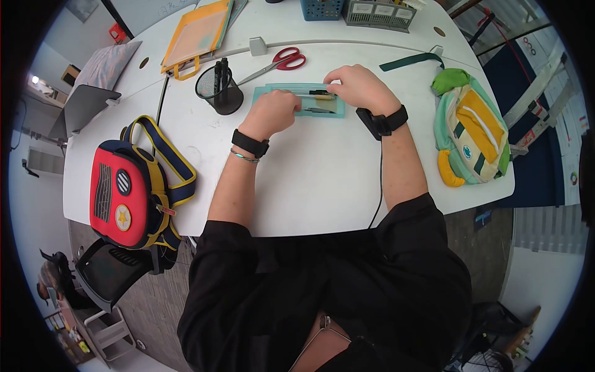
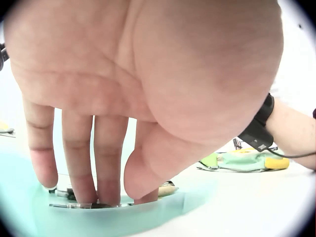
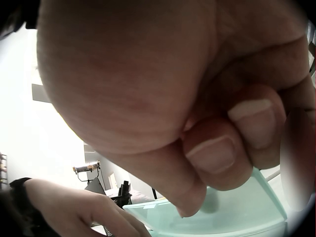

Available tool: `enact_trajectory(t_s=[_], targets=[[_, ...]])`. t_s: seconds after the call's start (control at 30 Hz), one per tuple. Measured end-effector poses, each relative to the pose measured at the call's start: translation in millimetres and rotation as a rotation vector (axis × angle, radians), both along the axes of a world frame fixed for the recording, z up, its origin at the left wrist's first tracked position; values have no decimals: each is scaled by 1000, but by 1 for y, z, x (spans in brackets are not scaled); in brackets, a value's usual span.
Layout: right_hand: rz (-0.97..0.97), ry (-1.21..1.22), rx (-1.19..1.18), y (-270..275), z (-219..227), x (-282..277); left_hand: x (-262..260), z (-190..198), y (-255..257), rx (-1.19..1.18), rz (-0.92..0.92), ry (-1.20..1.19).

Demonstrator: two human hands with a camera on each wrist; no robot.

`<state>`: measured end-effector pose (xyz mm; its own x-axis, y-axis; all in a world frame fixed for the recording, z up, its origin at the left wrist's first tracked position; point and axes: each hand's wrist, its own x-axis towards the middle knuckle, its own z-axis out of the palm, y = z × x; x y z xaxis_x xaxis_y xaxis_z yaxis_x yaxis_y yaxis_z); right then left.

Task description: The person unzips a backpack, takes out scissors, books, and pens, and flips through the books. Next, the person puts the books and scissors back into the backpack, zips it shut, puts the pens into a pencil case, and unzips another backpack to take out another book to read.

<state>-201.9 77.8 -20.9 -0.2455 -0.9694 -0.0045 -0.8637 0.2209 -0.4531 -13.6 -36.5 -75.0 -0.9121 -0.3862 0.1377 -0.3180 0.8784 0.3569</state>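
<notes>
A translucent teal pencil case (image 1: 338, 114) lies lengthwise on the white table with pens (image 1: 319, 93) and a slim dark pen (image 1: 319, 110) in it. My left hand (image 1: 273, 113) is over its left part. In the left wrist view, the straight fingers (image 2: 78, 163) reach down behind the near rim among the pens, thumb beside them. My right hand (image 1: 359, 87) is at the far right corner. In the right wrist view, its fingers (image 3: 217, 155) are curled and the thumb lies against the teal panel (image 3: 237, 207) of the case, gripping its edge.
Behind the left hand stand a black mesh pen cup (image 1: 229, 101) and red-handled scissors (image 1: 288, 59). A red backpack (image 1: 127, 198) sits at left, a green-and-yellow backpack (image 1: 474, 133) at right. Farther back are orange folders (image 1: 197, 34), a blue basket (image 1: 322, 9) and a grey organizer (image 1: 379, 15).
</notes>
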Motion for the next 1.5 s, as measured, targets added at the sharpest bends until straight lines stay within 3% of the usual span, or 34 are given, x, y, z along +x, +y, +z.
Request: enact_trajectory(t_s=[0.27, 0.33, 0.53, 1.17, 1.5], targets=[[11, 9, -9, -1, -1, 1, 0, -6, -2, -146, 46, 95], [-2, 7, -11, -1, -1, 1, -3, -9, 0, -322, 92, 120], [18, 27, -38, -1, -2, 1, -6, -17, -4, -435, 152, 148], [-9, 4, 8, -1, 0, 3, -7, -21, -3, -351, 119, 137], [9, 8, -6, -1, -1, 1, 3, -5, -1, -195, 36, 48]])
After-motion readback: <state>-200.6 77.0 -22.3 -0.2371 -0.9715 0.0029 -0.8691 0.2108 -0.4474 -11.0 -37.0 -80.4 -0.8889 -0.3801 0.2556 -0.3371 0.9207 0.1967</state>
